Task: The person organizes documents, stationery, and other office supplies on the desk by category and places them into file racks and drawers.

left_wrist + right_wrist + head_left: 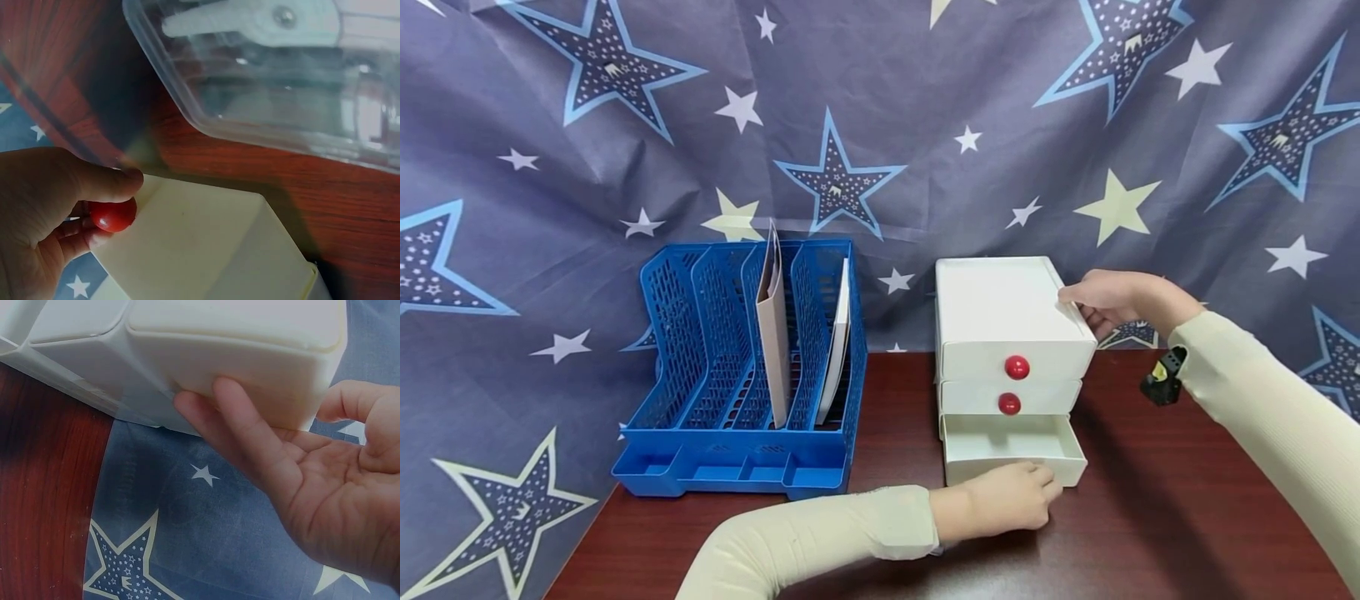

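A white desktop drawer unit (1000, 300) stands on the table, its bottom drawer (1009, 437) pulled out with a bare inside. My left hand (1003, 500) is at that drawer's front and pinches its red knob (114, 215) between thumb and fingers; the head view hides this knob behind the hand. Two more red knobs, the upper knob (1017, 367) and the middle knob (1009, 403), show on closed drawers. At the unit's right rear, my right hand (1108, 300) grips the top edge, thumb over the top and fingers (240, 412) against the side wall.
A blue file rack (730, 450) stands to the left, holding a tan folder (773, 350) and a white book or binder (835, 350). Beside the left hand is a clear plastic box (206, 119) with a white-handled tool inside. A star-patterned cloth (910, 192) hangs behind the reddish-brown table (1150, 500).
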### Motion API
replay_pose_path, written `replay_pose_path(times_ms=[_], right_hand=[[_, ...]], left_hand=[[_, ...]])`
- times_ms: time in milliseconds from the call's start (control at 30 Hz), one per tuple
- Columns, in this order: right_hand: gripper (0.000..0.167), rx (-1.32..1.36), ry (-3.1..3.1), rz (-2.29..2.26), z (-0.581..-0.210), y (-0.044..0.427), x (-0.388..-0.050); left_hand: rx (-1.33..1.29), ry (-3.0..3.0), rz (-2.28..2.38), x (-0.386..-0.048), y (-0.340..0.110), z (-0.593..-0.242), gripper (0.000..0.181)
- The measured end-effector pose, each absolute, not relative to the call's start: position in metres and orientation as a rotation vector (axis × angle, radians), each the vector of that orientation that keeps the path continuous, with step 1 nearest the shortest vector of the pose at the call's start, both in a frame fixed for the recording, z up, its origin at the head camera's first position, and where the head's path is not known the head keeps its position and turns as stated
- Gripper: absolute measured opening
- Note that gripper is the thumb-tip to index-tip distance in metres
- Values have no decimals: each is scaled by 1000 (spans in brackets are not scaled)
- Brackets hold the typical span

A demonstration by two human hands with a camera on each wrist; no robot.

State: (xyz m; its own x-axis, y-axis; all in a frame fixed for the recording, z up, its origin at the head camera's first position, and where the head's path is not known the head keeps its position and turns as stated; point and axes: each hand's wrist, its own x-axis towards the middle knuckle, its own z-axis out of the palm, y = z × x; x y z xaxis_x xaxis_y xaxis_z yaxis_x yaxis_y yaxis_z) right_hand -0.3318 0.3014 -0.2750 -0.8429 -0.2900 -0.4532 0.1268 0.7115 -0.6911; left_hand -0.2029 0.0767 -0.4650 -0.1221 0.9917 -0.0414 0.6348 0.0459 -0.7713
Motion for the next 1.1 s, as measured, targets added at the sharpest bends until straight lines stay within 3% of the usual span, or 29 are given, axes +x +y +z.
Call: replay_pose_path(times_ms=[1100], right_hand=[[57, -119, 2376, -1010, -274, 300, -331]], left_hand=[[-1711, -1736, 846, -174, 68, -463, 32]])
